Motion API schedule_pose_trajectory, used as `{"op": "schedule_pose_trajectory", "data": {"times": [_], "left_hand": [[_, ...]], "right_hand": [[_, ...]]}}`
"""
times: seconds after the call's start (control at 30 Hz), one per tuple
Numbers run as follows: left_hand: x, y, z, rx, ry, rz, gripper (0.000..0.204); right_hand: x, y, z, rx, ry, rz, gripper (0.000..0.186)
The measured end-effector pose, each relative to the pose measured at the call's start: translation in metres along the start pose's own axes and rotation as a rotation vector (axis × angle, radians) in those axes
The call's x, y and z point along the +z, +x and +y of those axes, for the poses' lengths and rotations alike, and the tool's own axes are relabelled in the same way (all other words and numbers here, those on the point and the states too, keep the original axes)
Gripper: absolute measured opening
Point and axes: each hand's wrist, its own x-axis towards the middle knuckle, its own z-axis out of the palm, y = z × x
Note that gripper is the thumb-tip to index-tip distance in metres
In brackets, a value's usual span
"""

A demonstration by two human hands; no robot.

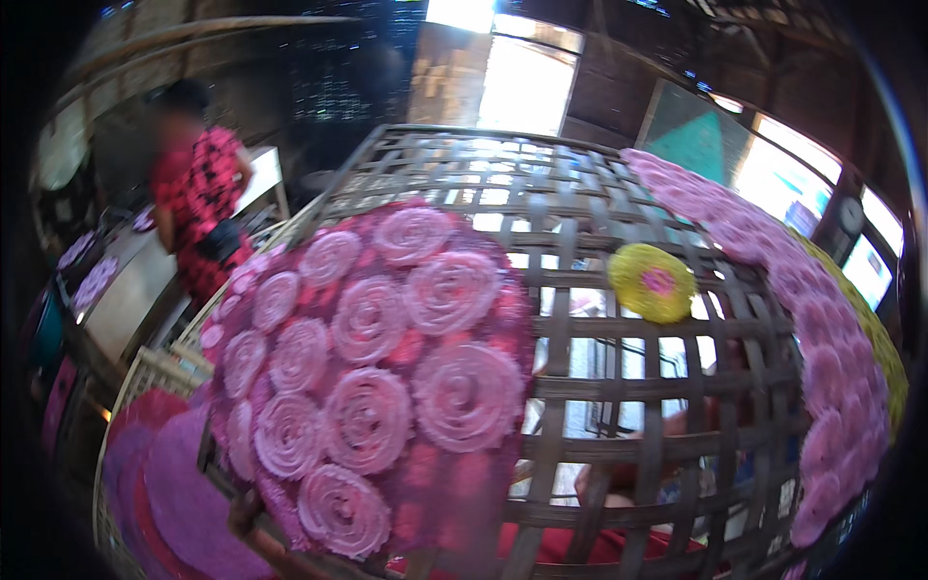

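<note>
A large woven bamboo rack (pixel 570 387) is tilted up in front of me, its open lattice filling most of the view. My left hand (pixel 246 512) is closed around its lower left edge. Pink coiled discs (pixel 370 418), like raw spiral crackers, cover its left part over a deeper pink layer. A row of similar pink discs (pixel 773 280) overlaps along the right side. One yellow disc with a pink middle (pixel 652 282) lies alone on the lattice. Through the gaps shows a blurred skin-toned patch, perhaps my right hand (pixel 604 483); its fingers cannot be made out.
At the left, a person in a red and black patterned top (pixel 208 193) stands by a pale table (pixel 126 280) with purple discs. Flat purple and red rounds (pixel 198 483) lie in another bamboo rack (pixel 111 464) at lower left. Bright openings (pixel 527 82) break the dark back wall.
</note>
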Motion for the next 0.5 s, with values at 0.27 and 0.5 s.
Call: {"op": "schedule_pose_trajectory", "data": {"times": [0.27,0.5], "left_hand": [[0.028,0.011,-0.003,-0.185,-0.043,-0.150,0.045],[0.033,0.015,-0.003,-0.280,-0.064,-0.266,0.044]], "right_hand": [[-0.014,-0.031,-0.011,0.071,0.065,0.037,0.028],[-0.031,-0.057,-0.018,0.122,0.100,0.049,0.029]]}}
